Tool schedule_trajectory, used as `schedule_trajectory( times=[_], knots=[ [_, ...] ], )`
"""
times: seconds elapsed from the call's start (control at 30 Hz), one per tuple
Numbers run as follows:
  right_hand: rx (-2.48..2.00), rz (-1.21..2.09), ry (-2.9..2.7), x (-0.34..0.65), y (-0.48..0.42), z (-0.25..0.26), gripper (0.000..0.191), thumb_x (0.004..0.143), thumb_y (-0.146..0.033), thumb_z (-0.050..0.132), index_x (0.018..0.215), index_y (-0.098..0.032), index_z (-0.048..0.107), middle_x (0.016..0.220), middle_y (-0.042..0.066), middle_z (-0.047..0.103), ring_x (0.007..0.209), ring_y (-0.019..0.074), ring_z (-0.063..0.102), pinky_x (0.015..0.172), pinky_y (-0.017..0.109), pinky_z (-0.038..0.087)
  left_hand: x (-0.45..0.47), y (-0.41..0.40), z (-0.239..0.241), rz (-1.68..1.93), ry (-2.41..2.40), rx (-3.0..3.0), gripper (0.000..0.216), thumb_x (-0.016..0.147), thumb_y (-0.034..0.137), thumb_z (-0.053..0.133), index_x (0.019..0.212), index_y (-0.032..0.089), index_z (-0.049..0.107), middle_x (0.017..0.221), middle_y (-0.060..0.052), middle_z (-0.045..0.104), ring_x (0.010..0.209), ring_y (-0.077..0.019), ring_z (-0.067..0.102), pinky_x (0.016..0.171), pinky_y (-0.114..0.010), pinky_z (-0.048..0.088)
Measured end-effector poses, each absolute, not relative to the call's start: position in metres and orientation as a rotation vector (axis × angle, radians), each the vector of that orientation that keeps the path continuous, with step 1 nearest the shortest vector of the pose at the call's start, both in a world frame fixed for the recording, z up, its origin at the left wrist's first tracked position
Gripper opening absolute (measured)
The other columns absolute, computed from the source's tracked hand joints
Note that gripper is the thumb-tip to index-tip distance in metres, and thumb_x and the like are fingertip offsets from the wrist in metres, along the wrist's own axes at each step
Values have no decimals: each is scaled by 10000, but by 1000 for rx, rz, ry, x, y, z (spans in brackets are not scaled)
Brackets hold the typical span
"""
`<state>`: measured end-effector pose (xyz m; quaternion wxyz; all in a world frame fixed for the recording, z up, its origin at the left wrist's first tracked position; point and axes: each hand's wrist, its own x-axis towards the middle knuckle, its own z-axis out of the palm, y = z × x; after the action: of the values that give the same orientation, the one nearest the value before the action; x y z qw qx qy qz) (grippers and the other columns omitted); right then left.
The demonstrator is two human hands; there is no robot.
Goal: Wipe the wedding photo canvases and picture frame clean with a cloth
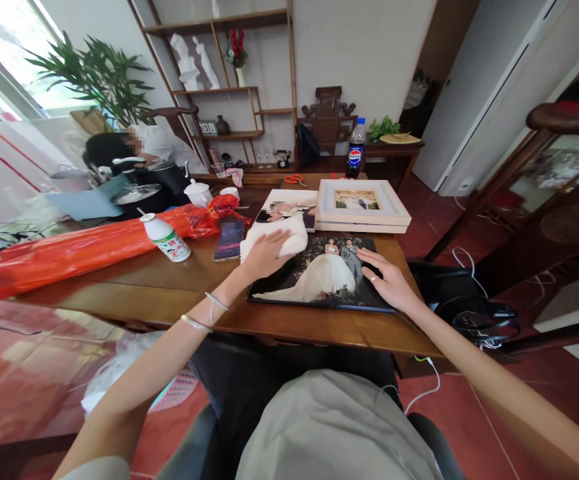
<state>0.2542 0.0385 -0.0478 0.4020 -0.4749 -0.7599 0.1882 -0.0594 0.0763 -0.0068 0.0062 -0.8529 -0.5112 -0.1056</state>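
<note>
My left hand [265, 255] holds a white cloth [297, 235] with its palm down and its fingers laid over the fabric. The cloth covers the upper left corner of a dark, glossy wedding photo panel [309, 293], which shows a couple and a long white gown. On the panel's right side rests my right hand [387, 281], its fingers apart and nothing in them; one finger wears a ring. Behind the cloth lies a lighter photo panel [289, 199]. Beside it, white picture frames [399, 210] are stacked. What is under the cloth stays hidden.
A phone [228, 240], a white bottle [165, 237] and a long red plastic-wrapped bundle [94, 250] lie on the wooden table [209, 293] to the left. Farther back are orange-handled scissors [295, 180] and a cola bottle [355, 150]. Another person [142, 147] is at the back left.
</note>
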Motion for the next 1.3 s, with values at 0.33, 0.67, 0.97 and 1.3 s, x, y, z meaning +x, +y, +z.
schedule_trajectory(
  times=[0.33,0.67,0.97,1.3],
  knots=[
    [-1209,468,-1915,253,38,-48,362,880,-250,523,1220,-262,646,1345,55,595,1309,244,489,1140,505,333,-60,15,-6,-177,-1336,-2757,651,897,229,479,1503,241,242,1572,-55,236,1460,-254,160,1157,-514,171],
    [-1216,465,-1938,254,37,-47,367,880,-248,521,1227,-257,640,1356,60,585,1313,242,485,1138,507,332,-58,-42,2,-102,-1152,-2909,784,811,181,540,1513,266,202,1585,-16,181,1467,-234,131,1182,-475,98],
    [-1193,477,-1940,255,37,-48,363,888,-280,532,1238,-275,632,1358,54,584,1314,251,483,1138,521,326,-67,60,-6,-257,-1408,-2753,578,953,361,426,1493,226,272,1554,-73,281,1443,-240,226,1151,-472,204],
    [-1218,444,-1943,252,38,-49,369,894,-264,510,1242,-244,630,1360,67,580,1312,238,486,1141,499,336,-55,38,-8,-249,-1345,-2757,598,939,331,455,1498,238,262,1564,-61,259,1452,-261,189,1157,-504,160]
  ],
)
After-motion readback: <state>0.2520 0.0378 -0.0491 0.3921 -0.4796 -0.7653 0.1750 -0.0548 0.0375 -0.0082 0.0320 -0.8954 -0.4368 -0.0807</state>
